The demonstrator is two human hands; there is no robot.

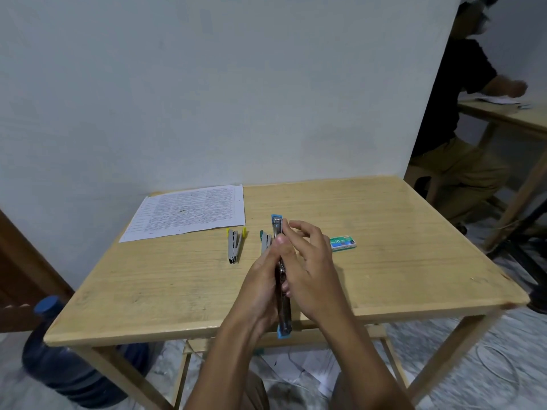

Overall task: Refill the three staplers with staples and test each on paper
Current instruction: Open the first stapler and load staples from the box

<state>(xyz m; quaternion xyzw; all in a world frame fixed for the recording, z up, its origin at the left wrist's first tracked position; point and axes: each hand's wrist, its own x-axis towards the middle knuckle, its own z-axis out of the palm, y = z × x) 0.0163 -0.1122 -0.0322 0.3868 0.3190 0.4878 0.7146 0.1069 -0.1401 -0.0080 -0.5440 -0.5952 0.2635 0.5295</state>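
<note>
Holding the blue stapler (284, 315) swung open into one long strip, the person keeps it on end between both hands, over the near edge of the table (414, 261). The left hand (260, 279) grips one side with the thumb pressed high up. The right hand (310, 270) curls its fingers round the other side; whether it also pinches staples I cannot tell. Loading is the step in hand, I'd judge. Next the strip must sit in the channel and the top snap shut, then it goes to the paper (189, 213) at the far left corner. The yellow stapler (233, 245) and teal stapler (265, 241) lie just beyond the hands, the staple box (342, 243) just right — bare wood lies further right. Anything dropped here falls past the edge.
</note>
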